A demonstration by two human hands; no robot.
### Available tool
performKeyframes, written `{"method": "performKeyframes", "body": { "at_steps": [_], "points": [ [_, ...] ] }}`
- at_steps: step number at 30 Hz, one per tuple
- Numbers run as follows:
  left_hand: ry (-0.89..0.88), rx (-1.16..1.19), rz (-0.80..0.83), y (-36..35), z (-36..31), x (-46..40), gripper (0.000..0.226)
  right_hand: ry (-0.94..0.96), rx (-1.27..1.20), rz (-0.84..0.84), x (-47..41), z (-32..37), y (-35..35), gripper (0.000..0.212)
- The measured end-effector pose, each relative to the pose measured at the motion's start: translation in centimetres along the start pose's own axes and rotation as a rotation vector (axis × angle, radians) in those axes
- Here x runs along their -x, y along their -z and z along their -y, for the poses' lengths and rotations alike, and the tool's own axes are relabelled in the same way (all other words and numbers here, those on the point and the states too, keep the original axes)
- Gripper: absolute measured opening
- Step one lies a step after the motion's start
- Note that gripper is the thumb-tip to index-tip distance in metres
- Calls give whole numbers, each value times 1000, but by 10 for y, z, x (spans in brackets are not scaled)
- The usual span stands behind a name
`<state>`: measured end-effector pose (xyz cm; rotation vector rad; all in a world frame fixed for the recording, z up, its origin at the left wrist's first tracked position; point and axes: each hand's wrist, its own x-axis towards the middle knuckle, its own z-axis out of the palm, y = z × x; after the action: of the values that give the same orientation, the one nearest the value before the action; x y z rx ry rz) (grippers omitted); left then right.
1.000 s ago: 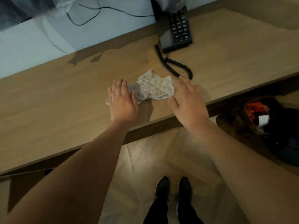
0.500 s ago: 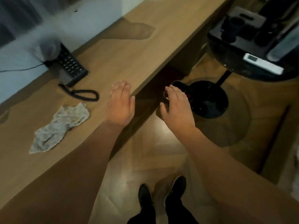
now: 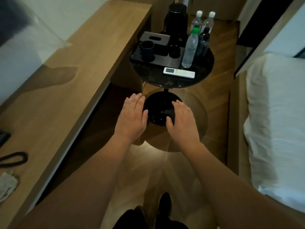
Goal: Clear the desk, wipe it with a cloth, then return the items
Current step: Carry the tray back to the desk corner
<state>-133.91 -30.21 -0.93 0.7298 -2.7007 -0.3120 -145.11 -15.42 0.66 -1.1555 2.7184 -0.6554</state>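
The wooden desk (image 3: 79,76) runs along the left. A pale cloth (image 3: 7,184) lies on it at the far left edge, beside a coiled black phone cord (image 3: 14,158). Both my hands hang in the air over the floor, off the desk, holding nothing. My left hand (image 3: 132,118) and my right hand (image 3: 183,121) have straight, relaxed fingers, palms down. Ahead stands a round black side table (image 3: 151,76) carrying a black tray (image 3: 158,61), a dark cup (image 3: 146,49), a kettle (image 3: 177,20), several water bottles (image 3: 189,47) and a white remote (image 3: 179,73).
The side table's round black base (image 3: 158,103) sits on the wooden floor just beyond my hands. A bed with white bedding (image 3: 274,121) fills the right side. My dark shoes (image 3: 165,207) are at the bottom. A white wall (image 3: 49,19) runs behind the desk.
Both hands left the cloth and the desk and swung right over the floor. The view turned right, bringing the side table and bed in; the phone is out of view.
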Motion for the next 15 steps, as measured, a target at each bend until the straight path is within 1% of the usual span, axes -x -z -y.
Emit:
{"method": "performKeyframes", "body": {
  "at_steps": [5, 11, 15],
  "points": [
    [-50, 0, 38, -20, -8, -46, 50, -50, -7, -7, -35, -29, 4, 56],
    [-49, 13, 65, -46, 16, -114, 50, -79, -41, 3, -105, -44, -4, 57],
    [-33, 45, 91, -64, 32, -170, 49, -122, -8, 19, -160, -53, -10, 58]
  ]
}}
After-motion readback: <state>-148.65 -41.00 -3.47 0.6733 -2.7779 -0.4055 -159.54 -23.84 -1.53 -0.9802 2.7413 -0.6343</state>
